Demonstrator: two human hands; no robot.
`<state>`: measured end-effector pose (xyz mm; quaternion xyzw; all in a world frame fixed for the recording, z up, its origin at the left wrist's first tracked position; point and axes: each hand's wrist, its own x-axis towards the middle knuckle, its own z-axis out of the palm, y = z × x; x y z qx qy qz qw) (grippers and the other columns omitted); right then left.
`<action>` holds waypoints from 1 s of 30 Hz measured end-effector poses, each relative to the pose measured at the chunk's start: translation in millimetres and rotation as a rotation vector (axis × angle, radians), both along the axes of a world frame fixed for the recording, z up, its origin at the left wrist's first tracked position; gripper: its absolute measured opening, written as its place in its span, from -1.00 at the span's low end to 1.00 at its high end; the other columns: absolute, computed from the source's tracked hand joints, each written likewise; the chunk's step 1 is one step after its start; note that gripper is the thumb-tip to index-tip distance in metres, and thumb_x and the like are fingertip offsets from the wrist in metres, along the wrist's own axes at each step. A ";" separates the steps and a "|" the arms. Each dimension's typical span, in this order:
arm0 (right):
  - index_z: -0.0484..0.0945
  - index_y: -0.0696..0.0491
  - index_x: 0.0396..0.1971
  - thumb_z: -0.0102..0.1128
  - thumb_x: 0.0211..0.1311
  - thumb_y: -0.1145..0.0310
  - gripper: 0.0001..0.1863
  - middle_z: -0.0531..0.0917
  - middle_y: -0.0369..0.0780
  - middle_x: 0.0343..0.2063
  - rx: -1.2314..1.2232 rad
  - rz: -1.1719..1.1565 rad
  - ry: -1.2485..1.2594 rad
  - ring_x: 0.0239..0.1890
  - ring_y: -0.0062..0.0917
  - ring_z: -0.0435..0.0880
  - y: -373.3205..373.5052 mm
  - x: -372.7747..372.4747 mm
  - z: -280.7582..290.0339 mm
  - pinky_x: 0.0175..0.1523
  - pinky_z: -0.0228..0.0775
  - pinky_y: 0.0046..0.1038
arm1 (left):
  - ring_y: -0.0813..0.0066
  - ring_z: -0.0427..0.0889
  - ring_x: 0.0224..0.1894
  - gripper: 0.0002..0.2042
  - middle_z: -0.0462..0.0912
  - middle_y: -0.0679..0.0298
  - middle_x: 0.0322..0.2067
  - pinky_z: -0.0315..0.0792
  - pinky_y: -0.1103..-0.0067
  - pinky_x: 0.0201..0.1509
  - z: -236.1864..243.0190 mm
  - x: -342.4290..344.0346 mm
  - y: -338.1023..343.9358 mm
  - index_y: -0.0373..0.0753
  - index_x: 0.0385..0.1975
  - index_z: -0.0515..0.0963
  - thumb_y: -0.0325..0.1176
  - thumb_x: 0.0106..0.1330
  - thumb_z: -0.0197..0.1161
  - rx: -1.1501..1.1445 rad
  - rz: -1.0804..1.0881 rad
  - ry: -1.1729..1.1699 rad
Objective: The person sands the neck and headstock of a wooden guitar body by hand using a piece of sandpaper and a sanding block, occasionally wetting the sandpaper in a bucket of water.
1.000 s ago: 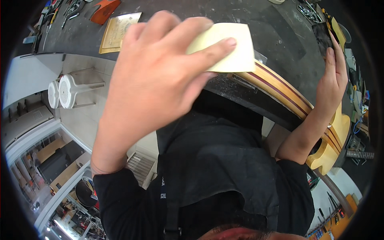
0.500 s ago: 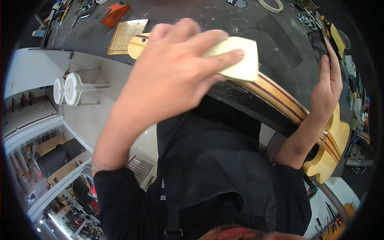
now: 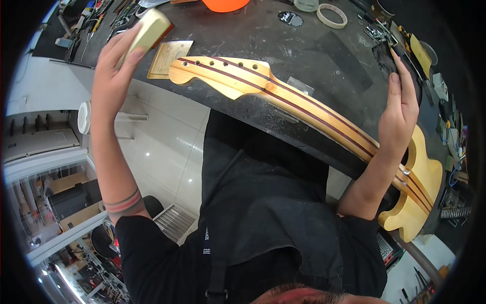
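A pale wooden guitar neck (image 3: 316, 114) with dark stripes lies across the bench edge. Its headstock (image 3: 225, 73), with a row of peg holes, points left; its pale body (image 3: 428, 175) is at the right. My left hand (image 3: 116, 63) is raised left of the headstock, apart from it, closed around a pale yellow block (image 3: 151, 30). My right hand (image 3: 400, 104) is above the bench by the body end, fingers long and pressed together, with a dark thin sheet (image 3: 385, 57) at the fingertips. My right forearm hides where neck meets body.
A thin wooden plate (image 3: 169, 57) lies beyond the headstock. A tape roll (image 3: 331, 16), an orange object (image 3: 226, 4) and a dark flat sheet (image 3: 344, 61) are on the dark bench (image 3: 288, 45). Tools crowd the right edge. A white stool (image 3: 84, 117) stands at the left.
My left hand has swung left and away from the neck with the yellow block, uncovering the headstock. My right hand has shifted slightly left with the dark sheet.
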<state>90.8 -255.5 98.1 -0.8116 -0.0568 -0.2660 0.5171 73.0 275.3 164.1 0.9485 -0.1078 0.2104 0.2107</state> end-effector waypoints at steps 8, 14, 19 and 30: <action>0.73 0.10 0.54 0.13 0.89 0.42 -0.58 0.48 -0.53 -0.31 -0.008 -0.017 -0.006 -0.35 -0.85 0.20 -3.7 1.1 -3.4 -0.24 -0.01 -0.65 | 0.29 0.70 0.43 -0.41 0.76 0.19 0.41 0.47 0.35 0.63 -31.9 84.5 -49.9 -0.10 0.60 0.67 -0.18 0.60 0.49 -0.025 -0.225 0.194; 0.72 0.15 0.52 0.06 0.91 0.44 -0.58 0.78 -0.27 0.14 0.057 0.021 -0.043 -0.03 -0.75 0.70 -0.4 6.8 -1.5 0.14 0.58 -0.63 | 0.26 0.76 0.43 -0.35 0.80 0.23 0.42 0.55 0.31 0.58 -52.8 112.8 -71.5 0.03 0.60 0.68 -0.14 0.50 0.62 0.080 -0.178 0.320; 0.70 0.19 0.48 0.03 0.92 0.41 -0.60 0.79 -0.18 0.25 0.059 0.026 0.011 0.14 -0.61 0.81 -12.4 7.9 -2.5 0.28 0.75 -0.42 | 0.16 0.74 0.48 -0.31 0.76 0.18 0.47 0.57 0.27 0.61 -53.9 122.3 -87.2 0.04 0.59 0.69 -0.10 0.44 0.69 0.177 -0.177 0.333; 0.63 0.27 0.44 0.05 0.87 0.43 -0.62 0.83 -0.14 0.08 0.458 0.281 0.163 0.07 -0.48 0.89 4.0 -9.9 10.4 0.16 0.87 -0.26 | 0.21 0.77 0.44 -0.39 0.76 0.11 0.45 0.61 0.31 0.56 -45.0 106.4 -87.1 -0.08 0.59 0.66 -0.22 0.57 0.58 0.280 -0.174 0.183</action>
